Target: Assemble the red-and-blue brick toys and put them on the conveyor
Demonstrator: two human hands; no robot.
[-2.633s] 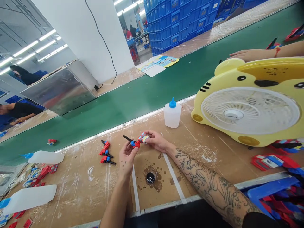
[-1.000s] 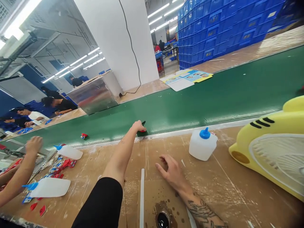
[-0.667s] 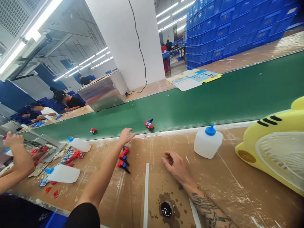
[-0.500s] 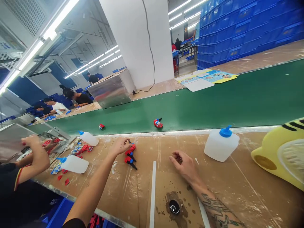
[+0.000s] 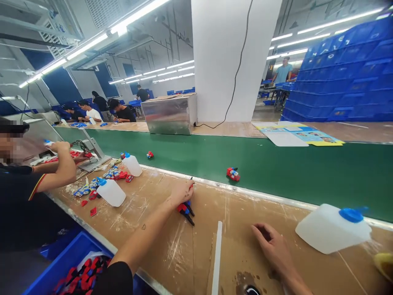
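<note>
My left hand reaches out over the table with its fingers closed on a small red and black toy piece, mostly hidden by the fingers. Just below that hand lie more red, blue and black toy pieces, their black ends pointing toward the lower right. Over the board nearer me, my right hand is loosely curled. A gap shows between its thumb and forefinger, and nothing is visible in it. A white bottle with a blue cap lies to its right.
Beyond the table edge runs a green conveyor belt carrying small toys. On the left a co-worker sits beside bottles and toy parts. A blue bin is below; a black round cup is near me.
The view has swung left, shifting the scene to the right. My left hand stays at the row of toy pieces; my right hand is still loosely curled over the board.
</note>
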